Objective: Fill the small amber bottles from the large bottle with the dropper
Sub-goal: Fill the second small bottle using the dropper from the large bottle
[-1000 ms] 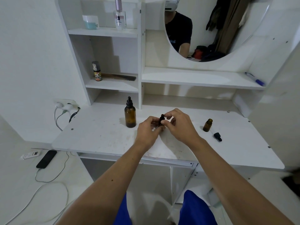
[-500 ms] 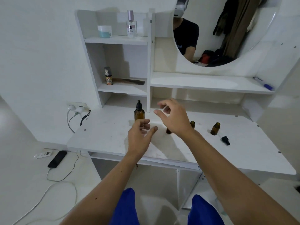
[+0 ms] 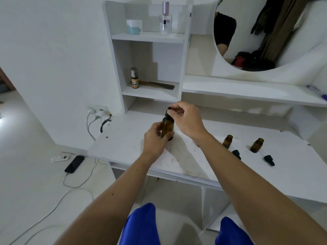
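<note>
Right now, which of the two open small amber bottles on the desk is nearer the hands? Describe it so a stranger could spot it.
Start at the white desk under the round mirror. Right of the right forearm, two uncapped small amber bottles stand side by side, each with a black dropper cap lying in front. The nearer small bottle is the left one, almost beside the forearm; the other small bottle stands farther right.

Top shelf: a pale blue-and-white jar [image 3: 134,26] and a clear spray bottle [image 3: 165,20] with a pinkish cap, standing apart.
Middle shelf: a small can [image 3: 134,78] with an orange label, upright; a dark comb [image 3: 159,85] lying flat just beside it.
Right ledge: a blue pen [image 3: 317,92] near the frame edge.
Mirror [image 3: 261,32]: round, reflecting hanging clothes.
Wall: a socket [image 3: 98,110] with white plugs and cables.
Floor: a black phone [image 3: 74,164] on a charging cable, beside a white remote [image 3: 60,158].
</note>
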`<act>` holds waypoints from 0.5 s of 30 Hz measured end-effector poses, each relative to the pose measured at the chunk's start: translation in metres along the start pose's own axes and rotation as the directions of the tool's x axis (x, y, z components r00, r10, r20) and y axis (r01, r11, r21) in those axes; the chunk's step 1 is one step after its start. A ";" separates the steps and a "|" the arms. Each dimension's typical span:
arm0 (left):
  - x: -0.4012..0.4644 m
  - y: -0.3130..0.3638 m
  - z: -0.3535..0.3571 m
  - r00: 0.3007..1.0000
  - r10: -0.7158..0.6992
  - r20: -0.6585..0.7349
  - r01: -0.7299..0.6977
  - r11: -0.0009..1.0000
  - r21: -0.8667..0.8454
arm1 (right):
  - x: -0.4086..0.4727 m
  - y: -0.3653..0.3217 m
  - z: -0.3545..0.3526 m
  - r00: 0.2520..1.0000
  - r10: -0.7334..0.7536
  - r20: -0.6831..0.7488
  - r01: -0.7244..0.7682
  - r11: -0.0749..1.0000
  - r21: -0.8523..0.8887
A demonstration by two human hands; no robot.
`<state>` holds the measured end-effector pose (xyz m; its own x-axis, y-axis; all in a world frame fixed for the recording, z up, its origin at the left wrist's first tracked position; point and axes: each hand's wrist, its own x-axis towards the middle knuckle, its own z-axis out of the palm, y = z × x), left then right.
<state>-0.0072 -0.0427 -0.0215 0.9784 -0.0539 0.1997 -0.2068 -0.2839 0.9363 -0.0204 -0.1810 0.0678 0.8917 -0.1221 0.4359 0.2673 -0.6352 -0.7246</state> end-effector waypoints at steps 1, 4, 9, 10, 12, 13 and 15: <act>0.001 -0.001 0.000 1.000 -0.006 0.004 0.006 1.000 -0.007 | 0.001 0.001 0.001 1.000 -0.005 0.000 0.005 1.000 -0.002; 0.003 -0.004 0.000 1.000 -0.013 0.017 0.013 1.000 -0.023 | 0.003 0.002 0.005 1.000 -0.014 -0.020 0.014 1.000 -0.002; 0.002 -0.002 0.000 1.000 -0.026 0.010 0.026 0.999 -0.032 | 0.008 0.006 0.007 0.997 0.001 -0.075 0.001 0.999 0.036; 0.002 -0.002 0.000 1.000 -0.026 0.010 0.027 0.999 -0.031 | 0.009 0.006 0.007 0.997 0.003 -0.078 0.000 0.999 0.039; 0.002 -0.003 0.001 1.000 -0.028 0.012 0.028 0.999 -0.025 | 0.009 0.006 0.007 0.997 0.000 -0.082 0.003 0.999 0.036; 0.002 -0.003 0.001 1.000 -0.027 0.013 0.027 0.999 -0.022 | 0.009 0.006 0.007 0.996 -0.002 -0.084 0.005 0.999 0.035; 0.002 -0.002 0.001 1.000 -0.024 0.013 0.024 1.000 -0.017 | 0.009 0.005 0.007 0.997 -0.009 -0.080 0.012 0.999 0.035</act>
<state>-0.0052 -0.0428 -0.0237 0.9831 -0.0595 0.1732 -0.1828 -0.2690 0.9456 -0.0086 -0.1803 0.0644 0.8572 -0.1764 0.4838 0.2909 -0.6095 -0.7375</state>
